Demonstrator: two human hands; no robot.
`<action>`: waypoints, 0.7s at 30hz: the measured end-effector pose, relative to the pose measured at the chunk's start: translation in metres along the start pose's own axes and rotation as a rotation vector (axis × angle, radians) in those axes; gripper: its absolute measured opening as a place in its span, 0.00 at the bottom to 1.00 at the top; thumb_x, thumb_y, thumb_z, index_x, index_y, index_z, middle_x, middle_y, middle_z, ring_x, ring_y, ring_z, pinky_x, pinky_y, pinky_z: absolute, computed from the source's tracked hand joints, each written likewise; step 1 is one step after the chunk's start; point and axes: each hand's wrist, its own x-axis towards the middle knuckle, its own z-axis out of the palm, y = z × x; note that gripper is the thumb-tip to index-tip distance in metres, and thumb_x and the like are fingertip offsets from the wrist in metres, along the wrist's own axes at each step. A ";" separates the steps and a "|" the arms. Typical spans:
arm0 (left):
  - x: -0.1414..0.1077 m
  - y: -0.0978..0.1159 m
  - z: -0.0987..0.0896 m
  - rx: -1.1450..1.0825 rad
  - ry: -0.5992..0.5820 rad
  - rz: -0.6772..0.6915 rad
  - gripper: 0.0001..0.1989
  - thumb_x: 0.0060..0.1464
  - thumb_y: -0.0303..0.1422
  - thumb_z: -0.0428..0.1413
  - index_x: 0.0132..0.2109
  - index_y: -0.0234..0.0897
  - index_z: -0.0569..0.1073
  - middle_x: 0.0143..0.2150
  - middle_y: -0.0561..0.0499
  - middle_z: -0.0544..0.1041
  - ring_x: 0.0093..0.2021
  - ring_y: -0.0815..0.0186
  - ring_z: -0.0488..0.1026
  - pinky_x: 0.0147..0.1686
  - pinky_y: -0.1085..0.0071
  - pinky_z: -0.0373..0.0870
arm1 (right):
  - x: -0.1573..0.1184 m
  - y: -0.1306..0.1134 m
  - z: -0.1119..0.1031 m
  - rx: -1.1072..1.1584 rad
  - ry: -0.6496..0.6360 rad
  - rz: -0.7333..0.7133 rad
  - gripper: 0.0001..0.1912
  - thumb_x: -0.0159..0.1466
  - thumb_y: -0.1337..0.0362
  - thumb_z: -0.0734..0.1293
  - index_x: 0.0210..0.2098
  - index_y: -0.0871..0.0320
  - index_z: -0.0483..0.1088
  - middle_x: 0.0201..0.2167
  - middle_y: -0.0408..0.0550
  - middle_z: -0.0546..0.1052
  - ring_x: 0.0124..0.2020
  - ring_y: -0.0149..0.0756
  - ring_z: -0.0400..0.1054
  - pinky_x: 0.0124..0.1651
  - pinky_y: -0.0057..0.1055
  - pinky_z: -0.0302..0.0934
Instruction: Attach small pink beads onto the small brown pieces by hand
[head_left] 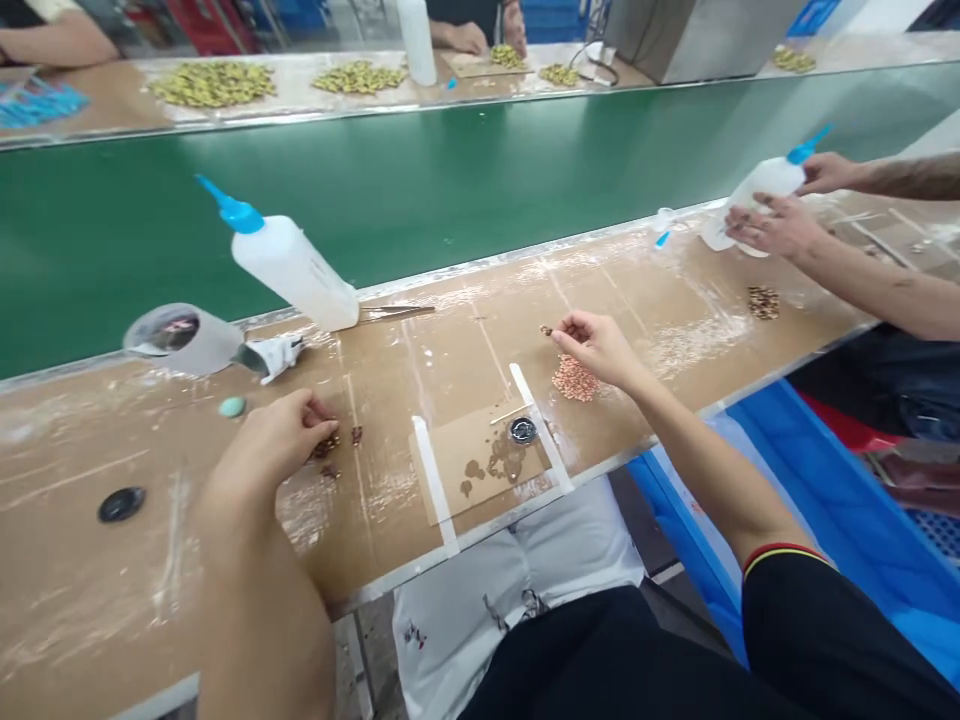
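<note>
My right hand (596, 348) pinches a small dark gold-brown piece (546, 331) between thumb and fingertips, just above and left of a pile of tiny copper-pink pieces (575, 380). On the left, my left hand (281, 440) is closed, fingertips down at a small group of dark red pieces (330, 470). Whether one of them sits in its fingers is hidden. A single dark red piece (357, 435) lies just right of that hand. Between both hands, a cardboard sheet (480, 480) with wet stains is taped down, bearing a black round cap with liquid (523, 431) and a thin stick (508, 414).
A white bottle with blue nozzle (296, 270), tweezers (397, 312) and a tipped cup (184, 338) stand along the green belt (450, 170). Another black lid (121, 504) lies left. At right, a co-worker's hands (780, 225) hold a similar bottle. Blue crates (682, 530) sit below.
</note>
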 end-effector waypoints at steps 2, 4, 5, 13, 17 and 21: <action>0.004 -0.001 0.002 0.024 0.008 0.017 0.10 0.60 0.28 0.55 0.30 0.41 0.67 0.25 0.56 0.77 0.31 0.61 0.73 0.33 0.70 0.61 | -0.004 0.027 -0.023 -0.077 0.100 0.084 0.14 0.63 0.50 0.65 0.30 0.54 0.67 0.27 0.45 0.73 0.28 0.34 0.65 0.36 0.33 0.59; 0.004 0.000 0.003 0.038 0.013 0.030 0.10 0.59 0.27 0.55 0.29 0.41 0.66 0.25 0.56 0.76 0.30 0.61 0.73 0.32 0.71 0.60 | -0.008 0.050 -0.044 -0.151 0.185 0.159 0.15 0.61 0.50 0.66 0.27 0.53 0.65 0.25 0.46 0.73 0.28 0.36 0.65 0.37 0.35 0.60; 0.003 0.002 0.003 0.042 0.014 0.030 0.11 0.59 0.26 0.55 0.29 0.41 0.66 0.25 0.56 0.76 0.30 0.61 0.72 0.32 0.71 0.60 | -0.011 0.061 -0.054 -0.185 0.219 0.192 0.15 0.60 0.50 0.67 0.26 0.53 0.65 0.24 0.47 0.74 0.28 0.37 0.66 0.38 0.36 0.60; -0.009 0.013 -0.004 -0.080 0.062 0.006 0.10 0.56 0.24 0.56 0.30 0.41 0.65 0.25 0.57 0.73 0.32 0.62 0.71 0.32 0.73 0.59 | -0.025 0.100 -0.094 -0.323 0.392 0.355 0.18 0.59 0.47 0.68 0.24 0.52 0.65 0.25 0.52 0.77 0.29 0.44 0.69 0.38 0.40 0.62; -0.013 0.013 -0.004 -0.295 0.069 0.041 0.05 0.54 0.26 0.55 0.32 0.40 0.69 0.28 0.58 0.74 0.32 0.64 0.70 0.33 0.72 0.61 | -0.022 0.096 -0.095 -0.322 0.437 0.324 0.19 0.61 0.45 0.68 0.25 0.51 0.65 0.25 0.52 0.76 0.30 0.45 0.69 0.40 0.42 0.65; -0.011 0.021 0.007 -0.556 0.067 0.174 0.02 0.50 0.29 0.56 0.34 0.39 0.70 0.30 0.57 0.73 0.31 0.66 0.69 0.33 0.72 0.63 | -0.005 0.070 -0.081 -0.257 0.417 0.190 0.15 0.63 0.49 0.66 0.28 0.52 0.66 0.27 0.51 0.76 0.33 0.45 0.71 0.44 0.43 0.67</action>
